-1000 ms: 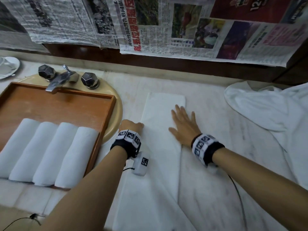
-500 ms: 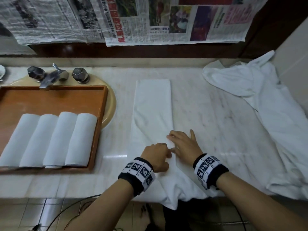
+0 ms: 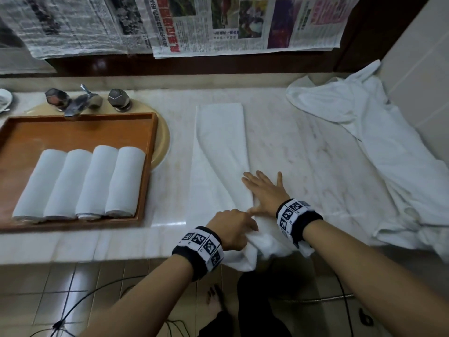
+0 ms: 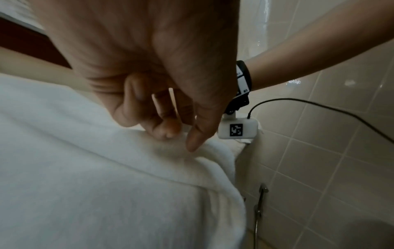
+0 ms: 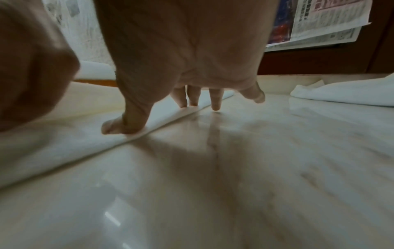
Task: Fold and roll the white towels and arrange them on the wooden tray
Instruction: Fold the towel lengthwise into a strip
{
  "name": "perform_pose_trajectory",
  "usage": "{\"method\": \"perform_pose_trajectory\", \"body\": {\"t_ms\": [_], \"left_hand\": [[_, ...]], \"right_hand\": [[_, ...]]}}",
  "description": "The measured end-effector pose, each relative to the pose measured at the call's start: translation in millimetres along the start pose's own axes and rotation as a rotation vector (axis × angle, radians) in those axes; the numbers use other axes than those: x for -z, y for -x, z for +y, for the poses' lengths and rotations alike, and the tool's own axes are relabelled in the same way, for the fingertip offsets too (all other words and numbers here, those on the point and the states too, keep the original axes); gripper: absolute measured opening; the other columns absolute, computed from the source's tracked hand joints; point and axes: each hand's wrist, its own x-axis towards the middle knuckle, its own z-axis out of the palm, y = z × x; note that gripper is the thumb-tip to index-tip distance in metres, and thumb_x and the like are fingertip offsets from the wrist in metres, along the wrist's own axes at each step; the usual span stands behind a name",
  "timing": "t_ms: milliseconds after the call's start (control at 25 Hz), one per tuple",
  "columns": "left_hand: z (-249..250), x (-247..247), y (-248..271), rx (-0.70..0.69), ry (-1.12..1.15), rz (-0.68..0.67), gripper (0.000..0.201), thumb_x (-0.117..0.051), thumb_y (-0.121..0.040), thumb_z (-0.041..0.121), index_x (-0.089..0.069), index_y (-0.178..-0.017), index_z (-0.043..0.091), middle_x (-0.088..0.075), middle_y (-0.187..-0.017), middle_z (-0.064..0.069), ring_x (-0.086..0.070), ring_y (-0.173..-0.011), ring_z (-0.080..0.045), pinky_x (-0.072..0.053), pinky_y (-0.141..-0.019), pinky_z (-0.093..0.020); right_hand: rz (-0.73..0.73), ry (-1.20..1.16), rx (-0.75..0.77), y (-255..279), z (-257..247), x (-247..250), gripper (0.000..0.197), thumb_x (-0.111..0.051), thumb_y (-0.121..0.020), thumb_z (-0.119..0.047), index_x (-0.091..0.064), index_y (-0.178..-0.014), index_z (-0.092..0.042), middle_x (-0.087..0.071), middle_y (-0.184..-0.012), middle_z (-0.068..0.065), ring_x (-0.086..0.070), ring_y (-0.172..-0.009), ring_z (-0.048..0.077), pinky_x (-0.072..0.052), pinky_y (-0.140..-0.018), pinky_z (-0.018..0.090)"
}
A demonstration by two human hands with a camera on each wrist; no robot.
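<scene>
Four rolled towels (image 3: 80, 183) sitting in wooden tray (image 3: 148, 166) at left. Left hand (image 3: 230, 229) pinching near end of folded towel (image 3: 220, 147) at desk (image 3: 303, 152) edge; right hand (image 3: 264, 190) lying flat, fingers spread, pressing fold. Advice: keep edges aligned, start roll tight.

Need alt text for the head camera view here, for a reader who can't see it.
Two hands work a long folded white towel on a marble counter: the left hand pinches its near end at the counter edge, the right hand presses flat on its right edge. To the left, a wooden tray holds four rolled towels.
</scene>
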Motion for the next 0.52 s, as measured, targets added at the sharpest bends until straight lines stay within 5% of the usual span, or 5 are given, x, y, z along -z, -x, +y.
{"method": "perform_pose_trajectory", "body": {"t_ms": [160,280,360,520], "left_hand": [[-18,-3,24,-0.009,0.078,-0.002,0.030,-0.063,-0.070,0.015,-0.070,-0.096,0.026,-0.067,-0.097,0.007,-0.062,-0.088,-0.019,-0.046,-0.072,-0.029],[-25,-9,37,-0.008,0.052,-0.009,0.037,-0.066,-0.069,0.027,-0.066,-0.106,0.030,-0.064,-0.104,0.011,-0.059,-0.091,-0.013,-0.047,-0.076,-0.030],[-10,-14,36,-0.068,0.094,0.005,0.036,-0.064,-0.071,0.024,-0.069,-0.106,0.031,-0.064,-0.106,0.013,-0.059,-0.092,-0.012,-0.051,-0.077,-0.033],[-23,-19,47,-0.058,0.188,0.051,0.024,-0.055,-0.068,0.015,-0.072,-0.081,0.025,-0.066,-0.090,0.013,-0.056,-0.071,-0.007,-0.054,-0.070,-0.032]], "right_hand": [[0.024,-0.032,-0.023,2,-2,-7,0.104,-0.061,-0.077,-0.066,-0.004,-0.154,-0.028,0.011,-0.161,-0.013,0.008,-0.149,0.019,0.005,-0.108,0.071],[0.076,-0.047,-0.039,2,-6,-12,0.095,-0.063,-0.080,-0.060,-0.013,-0.153,-0.026,0.004,-0.162,-0.010,0.003,-0.149,0.019,0.003,-0.110,0.068],[0.123,-0.088,-0.043,5,-10,-18,0.086,-0.065,-0.082,-0.053,-0.021,-0.151,-0.027,-0.006,-0.160,-0.006,-0.006,-0.147,0.017,-0.004,-0.112,0.065],[0.155,-0.189,-0.053,9,-11,-20,0.077,-0.068,-0.083,-0.045,-0.028,-0.147,-0.027,-0.018,-0.150,-0.004,-0.021,-0.139,0.018,-0.022,-0.111,0.057]]}}
